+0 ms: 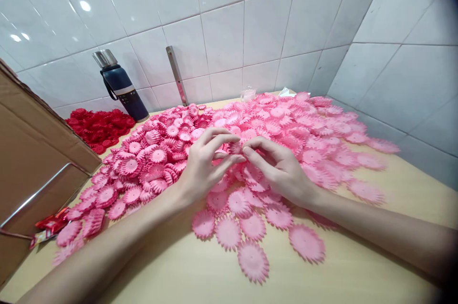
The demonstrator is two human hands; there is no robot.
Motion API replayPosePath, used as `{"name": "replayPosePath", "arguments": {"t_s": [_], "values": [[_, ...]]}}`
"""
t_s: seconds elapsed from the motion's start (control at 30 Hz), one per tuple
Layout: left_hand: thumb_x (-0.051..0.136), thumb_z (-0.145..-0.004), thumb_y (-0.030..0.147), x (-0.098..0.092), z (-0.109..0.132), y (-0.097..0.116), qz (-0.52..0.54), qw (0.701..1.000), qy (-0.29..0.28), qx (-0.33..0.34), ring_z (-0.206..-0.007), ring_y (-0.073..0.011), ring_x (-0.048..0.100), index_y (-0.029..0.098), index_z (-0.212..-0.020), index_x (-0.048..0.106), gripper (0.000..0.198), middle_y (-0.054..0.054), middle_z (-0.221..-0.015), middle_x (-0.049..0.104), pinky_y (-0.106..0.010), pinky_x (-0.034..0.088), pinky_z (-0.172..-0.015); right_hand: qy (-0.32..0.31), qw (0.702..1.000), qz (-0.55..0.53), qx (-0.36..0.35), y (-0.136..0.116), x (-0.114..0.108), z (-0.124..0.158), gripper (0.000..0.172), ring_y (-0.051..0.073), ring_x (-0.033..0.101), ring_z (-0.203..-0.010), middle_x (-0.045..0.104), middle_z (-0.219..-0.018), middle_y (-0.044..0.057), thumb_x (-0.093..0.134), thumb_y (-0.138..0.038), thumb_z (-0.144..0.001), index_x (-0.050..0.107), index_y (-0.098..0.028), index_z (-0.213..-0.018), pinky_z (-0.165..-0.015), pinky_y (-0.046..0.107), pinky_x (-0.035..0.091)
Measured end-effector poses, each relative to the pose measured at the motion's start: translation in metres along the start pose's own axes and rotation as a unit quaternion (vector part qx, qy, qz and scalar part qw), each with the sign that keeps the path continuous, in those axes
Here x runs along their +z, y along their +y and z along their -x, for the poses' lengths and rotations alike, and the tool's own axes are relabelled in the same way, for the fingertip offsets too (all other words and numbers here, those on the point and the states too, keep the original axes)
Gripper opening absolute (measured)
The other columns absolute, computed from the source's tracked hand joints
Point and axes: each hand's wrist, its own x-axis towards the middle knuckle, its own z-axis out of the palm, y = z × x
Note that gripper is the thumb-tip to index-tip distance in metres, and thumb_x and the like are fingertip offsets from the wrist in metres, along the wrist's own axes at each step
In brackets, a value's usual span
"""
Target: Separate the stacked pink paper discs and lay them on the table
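Note:
Both hands meet over a heap of pink scalloped paper-like flower discs [272,127]. My left hand [209,158] is curved with thumb and fingers around one pink flower disc [235,148], which is partly hidden by the fingers. At the disc's right edge, the thumb and forefinger of my right hand [277,163] are pinched together. Below the hands, several flat pink discs [253,261] lie loose on the table [171,270]. Left of my left hand is a pile of darker pink, more curled flower pieces [153,153].
A dark blue flask [125,87] stands at the back left by a pile of red flower pieces [102,125]. A cardboard box [39,151] borders the left side, with a red packet [52,223] by it. A small clear cup [248,94] stands near the tiled wall [225,32].

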Motion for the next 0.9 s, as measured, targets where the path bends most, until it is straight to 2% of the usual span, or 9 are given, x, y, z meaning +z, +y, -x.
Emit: {"name": "replayPosePath", "arguments": {"t_s": [0.17, 0.27, 0.37, 0.47, 0.6, 0.77, 0.9], "values": [[0.075, -0.079, 0.021, 0.015, 0.008, -0.007, 0.053, 0.997, 0.055, -0.019, -0.088, -0.0138, 0.060, 0.016, -0.097, 0.061, 0.024, -0.004, -0.097, 0.058, -0.025, 0.062, -0.070, 0.032, 0.999, -0.021, 0.019, -0.001, -0.001, 0.000, 0.015, 0.015, 0.060, -0.081, 0.064, -0.086, 0.002, 0.051, -0.031, -0.096, 0.062, -0.022, -0.090, -0.072, 0.027, 0.050], [0.072, -0.082, 0.023, 0.018, 0.015, -0.002, 0.062, 0.993, 0.095, -0.023, -0.089, -0.0142, 0.061, 0.018, -0.109, 0.058, 0.030, -0.005, -0.102, 0.058, -0.025, 0.060, -0.070, 0.082, 0.997, -0.009, 0.009, -0.001, -0.001, 0.001, 0.013, 0.015, 0.059, -0.079, 0.063, -0.084, 0.001, 0.052, -0.028, -0.095, 0.061, -0.022, -0.089, -0.071, 0.027, 0.049], [0.070, -0.084, 0.026, 0.018, 0.022, 0.001, -0.021, 0.995, 0.091, 0.041, -0.092, -0.0159, 0.060, 0.020, -0.123, 0.057, 0.041, -0.007, -0.105, 0.057, -0.030, 0.058, -0.079, 0.096, 0.995, 0.010, -0.005, 0.001, -0.001, 0.002, 0.012, 0.015, 0.058, -0.078, 0.063, -0.082, 0.001, 0.052, -0.026, -0.095, 0.062, -0.022, -0.089, -0.072, 0.027, 0.049], [0.072, -0.082, 0.031, 0.017, 0.026, -0.002, -0.054, 0.993, 0.077, 0.070, -0.094, -0.0180, 0.061, 0.022, -0.122, 0.061, 0.042, -0.008, -0.105, 0.058, -0.033, 0.056, -0.084, 0.081, 0.997, 0.015, -0.008, 0.001, -0.002, 0.003, 0.012, 0.015, 0.059, -0.078, 0.064, -0.083, 0.001, 0.052, -0.026, -0.095, 0.063, -0.022, -0.090, -0.073, 0.027, 0.049], [0.079, -0.075, 0.026, 0.017, 0.026, -0.010, 0.002, 0.995, 0.093, 0.030, -0.099, -0.0189, 0.064, 0.023, -0.114, 0.065, 0.041, -0.006, -0.107, 0.067, -0.033, 0.055, -0.090, 0.056, 0.998, 0.014, -0.005, -0.001, -0.003, 0.003, 0.012, 0.015, 0.061, -0.079, 0.066, -0.085, 0.000, 0.054, -0.027, -0.094, 0.064, -0.023, -0.091, -0.073, 0.027, 0.050], [0.078, -0.076, 0.025, 0.018, 0.027, -0.013, 0.056, 0.991, 0.108, -0.060, -0.102, -0.0206, 0.069, 0.024, -0.118, 0.067, 0.044, -0.006, -0.115, 0.072, -0.036, 0.057, -0.093, 0.043, 0.999, 0.021, 0.002, -0.004, -0.003, 0.003, 0.014, 0.015, 0.060, -0.073, 0.065, -0.078, 0.000, 0.054, -0.026, -0.093, 0.064, -0.022, -0.086, -0.069, 0.027, 0.051], [0.080, -0.074, 0.022, 0.017, 0.027, -0.010, 0.069, 0.986, 0.118, -0.098, -0.088, -0.0192, 0.073, 0.024, -0.111, 0.073, 0.038, -0.004, -0.104, 0.077, -0.033, 0.060, -0.086, 0.036, 0.999, 0.025, 0.000, -0.004, -0.002, 0.003, 0.013, 0.013, 0.060, -0.072, 0.066, -0.078, -0.001, 0.054, -0.024, -0.093, 0.065, -0.022, -0.085, -0.068, 0.025, 0.051]]}}
